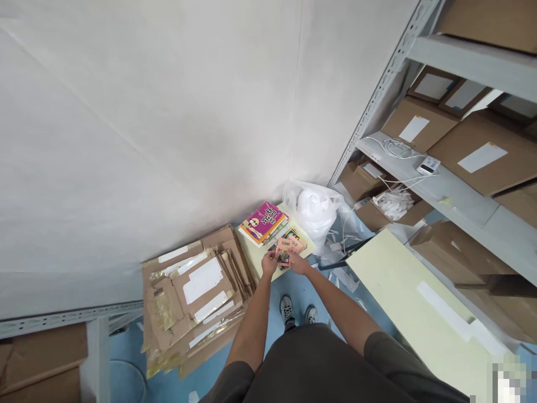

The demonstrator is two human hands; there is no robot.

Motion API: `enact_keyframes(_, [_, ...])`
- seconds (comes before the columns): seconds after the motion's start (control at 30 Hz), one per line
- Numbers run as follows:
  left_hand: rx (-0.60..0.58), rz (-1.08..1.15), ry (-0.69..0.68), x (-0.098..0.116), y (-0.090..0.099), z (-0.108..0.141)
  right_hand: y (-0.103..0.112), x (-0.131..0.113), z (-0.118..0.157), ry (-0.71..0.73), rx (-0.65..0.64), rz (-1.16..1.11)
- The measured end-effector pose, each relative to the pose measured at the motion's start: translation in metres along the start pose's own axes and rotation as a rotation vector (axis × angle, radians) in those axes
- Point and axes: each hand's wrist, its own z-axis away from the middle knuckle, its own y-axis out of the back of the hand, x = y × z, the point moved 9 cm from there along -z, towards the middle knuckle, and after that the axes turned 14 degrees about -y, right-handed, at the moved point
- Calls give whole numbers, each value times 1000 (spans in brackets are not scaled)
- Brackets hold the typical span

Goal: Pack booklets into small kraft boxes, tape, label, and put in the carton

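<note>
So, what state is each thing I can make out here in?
Picture card: held between the left fingers and the right fingers
Purple book: closed, lying cover up
Cardboard pieces: flattened, piled up
White bag: bulging
Small box: open, heaped with white scraps
White cable: loosely coiled
Shoes: worn

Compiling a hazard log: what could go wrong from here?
1. The small picture card between the left hand and right hand is near the pale table's front edge; if it slipped, it could land on the floor.
2. The purple book tops an uneven stack, so a bump might slide it.
3. Floor scraps near the shoes could be slippery underfoot.
</note>
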Motion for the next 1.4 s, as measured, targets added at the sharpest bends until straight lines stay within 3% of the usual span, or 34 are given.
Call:
enact_keyframes(0.1, [4, 134, -96, 22, -5, 8, 34, 18, 12, -114, 131, -152])
enact_keyframes(0.2, [-89, 326, -143, 51, -25, 16, 68, 34, 24, -240, 213, -341])
enact_keyframes(0.33, [-224, 478, -147, 103, -65, 25, 122, 43, 49, -241, 295, -617])
enact_keyframes(0.43, [-323, 511, -186, 154, -108, 37, 172, 53, 84, -166, 344, -815])
enact_keyframes(0.6, [-458, 499, -282, 237, -208, 74, 268, 96, 176, -71, 474, -988])
enact_keyframes(0.8, [-722, 402, -368, 321, -367, 153, 371, 180, 324, -41, 709, -1118])
enact_keyframes(0.93, [-903, 360, -415, 365, -468, 227, 414, 240, 428, -46, 874, -1201])
enact_keyframes(1.03, [-1012, 358, -469, 389, -521, 277, 428, 274, 486, -46, 966, -1258])
enact_keyframes(1.13, [-1006, 291, -542, 404, -546, 300, 433, 293, 518, -34, 1007, -1306])
enact_keyframes(1.27, [-901, 192, -756, 430, -548, 309, 442, 292, 528, -10, 1080, -1267])
enact_keyframes(1.4, [-1116, 282, -841, 451, -556, 328, 457, 261, 506, 57, 1093, -1110])
